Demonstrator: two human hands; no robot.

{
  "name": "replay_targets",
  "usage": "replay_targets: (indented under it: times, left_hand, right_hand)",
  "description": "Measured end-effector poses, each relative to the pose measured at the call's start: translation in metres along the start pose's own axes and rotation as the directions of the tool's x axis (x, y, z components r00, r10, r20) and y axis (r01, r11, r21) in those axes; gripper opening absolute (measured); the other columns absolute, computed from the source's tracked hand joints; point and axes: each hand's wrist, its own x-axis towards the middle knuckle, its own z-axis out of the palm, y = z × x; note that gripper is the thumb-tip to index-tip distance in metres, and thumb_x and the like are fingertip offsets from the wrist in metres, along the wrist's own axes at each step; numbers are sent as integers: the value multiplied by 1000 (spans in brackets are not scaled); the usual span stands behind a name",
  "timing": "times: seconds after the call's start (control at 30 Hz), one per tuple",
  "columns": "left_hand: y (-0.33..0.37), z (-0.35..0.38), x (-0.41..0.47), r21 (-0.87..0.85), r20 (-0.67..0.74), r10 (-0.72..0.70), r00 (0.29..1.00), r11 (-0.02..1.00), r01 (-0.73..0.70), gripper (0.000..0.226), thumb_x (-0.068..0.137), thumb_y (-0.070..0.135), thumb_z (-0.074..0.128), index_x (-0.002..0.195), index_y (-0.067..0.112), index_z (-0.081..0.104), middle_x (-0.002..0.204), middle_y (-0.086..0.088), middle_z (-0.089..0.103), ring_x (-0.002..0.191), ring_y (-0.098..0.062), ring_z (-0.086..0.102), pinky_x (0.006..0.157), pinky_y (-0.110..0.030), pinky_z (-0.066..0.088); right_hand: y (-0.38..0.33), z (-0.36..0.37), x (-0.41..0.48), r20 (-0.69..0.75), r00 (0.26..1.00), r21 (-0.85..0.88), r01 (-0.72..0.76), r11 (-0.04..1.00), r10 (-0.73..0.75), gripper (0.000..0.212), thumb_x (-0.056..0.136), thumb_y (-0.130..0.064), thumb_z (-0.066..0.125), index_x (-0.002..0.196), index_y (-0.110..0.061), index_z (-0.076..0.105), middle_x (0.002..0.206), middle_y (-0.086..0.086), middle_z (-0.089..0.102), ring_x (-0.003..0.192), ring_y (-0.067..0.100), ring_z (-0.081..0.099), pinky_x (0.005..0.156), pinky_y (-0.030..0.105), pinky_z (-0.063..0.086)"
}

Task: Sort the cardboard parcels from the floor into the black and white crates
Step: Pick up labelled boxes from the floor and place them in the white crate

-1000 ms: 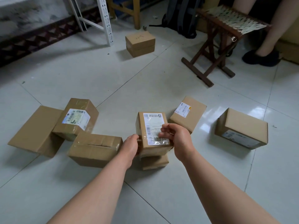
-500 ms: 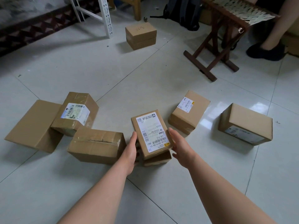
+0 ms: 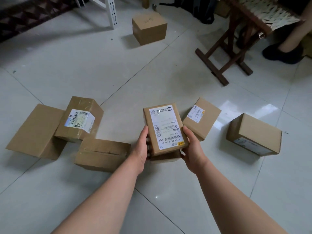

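Eight cardboard parcels (image 3: 33, 130) (image 3: 79, 120) (image 3: 101, 154) (image 3: 166, 157) (image 3: 202, 119) (image 3: 255, 134) (image 3: 149, 27) are showing, counting the held parcel (image 3: 163, 127). Two hands, left hand (image 3: 143, 149) and right hand (image 3: 192, 149), are gripping it. One stool (image 3: 211, 67) is standing.

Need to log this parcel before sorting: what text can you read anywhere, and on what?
"D519": white label on the held parcel.
"D519 00 03": same label, lower edge.
Labels on the left parcel, right parcel and far-right box: too blurred.
Handwriting on the far box: illegible.
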Motion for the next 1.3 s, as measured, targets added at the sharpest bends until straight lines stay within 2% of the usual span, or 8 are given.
replay_targets:
  times: [0.13,0.3,0.47,0.63,0.87,0.93,1.03,1.3]
  left_hand:
    - [46,2,-47,-15,-8,5,1000,1000,-5,58,94,67,29,111,26,66,104,-1,71,90,-15,64,68,-30,45]
    - [114,-1,-127,-13,-16,12,1000,1000,-13,62,91,71,30,114,27,66,109,-2,71,104,-19,63,86,-35,47]
    - [189,-6,-224,-19,-24,11,1000,1000,-11,64,89,73,33,114,25,68,107,-3,73,104,-24,65,87,-38,49]
    - [268,-18,-328,-40,-27,56,998,998,-57,56,93,65,36,108,22,67,97,-3,72,78,-15,66,62,-25,48]
    - [361,-47,-484,-100,-96,166,981,979,-176,56,90,67,41,109,20,64,87,-2,69,74,-17,60,62,-28,42]
    - [376,-56,-529,-128,-113,199,974,969,-213,65,82,72,45,112,17,64,87,-2,69,73,-18,58,62,-29,42]
    - [384,-77,-588,-162,-203,213,956,955,-247,72,78,75,47,113,15,66,91,-2,71,81,-21,61,79,-36,46]
    - [365,-164,-724,-224,-466,257,846,891,-394,55,90,67,40,102,20,66,80,1,65,76,-15,55,73,-30,36]
  right_hand:
    - [-45,15,-43,5,1000,1,-9,1000,9,33,90,-52,51,101,-29,72,104,-4,75,94,12,65,80,29,42]
    - [-117,38,-118,46,999,-44,-26,999,28,39,89,-56,49,103,-29,74,108,-3,75,99,13,62,84,31,40]
    - [-193,66,-204,92,994,-69,-49,996,56,55,74,-65,53,109,-29,75,111,-1,73,92,13,57,75,29,37]
    - [-274,101,-300,160,987,-99,-17,995,33,50,85,-62,47,106,-24,74,89,-6,74,81,10,60,72,29,39]
    - [-379,159,-441,306,952,-181,89,979,-29,48,89,-59,44,104,-24,73,89,-5,74,83,10,60,83,32,40]
    - [-399,175,-479,353,935,-216,116,970,-33,50,89,-60,44,103,-23,74,89,-4,75,89,14,60,91,36,42]
    - [-417,201,-528,406,913,-268,143,953,-22,49,90,-60,45,98,-21,75,84,-3,75,94,18,61,98,39,42]
    - [-396,302,-634,608,791,-382,216,898,69,51,85,-61,50,87,-18,76,90,5,73,94,23,59,102,41,40]
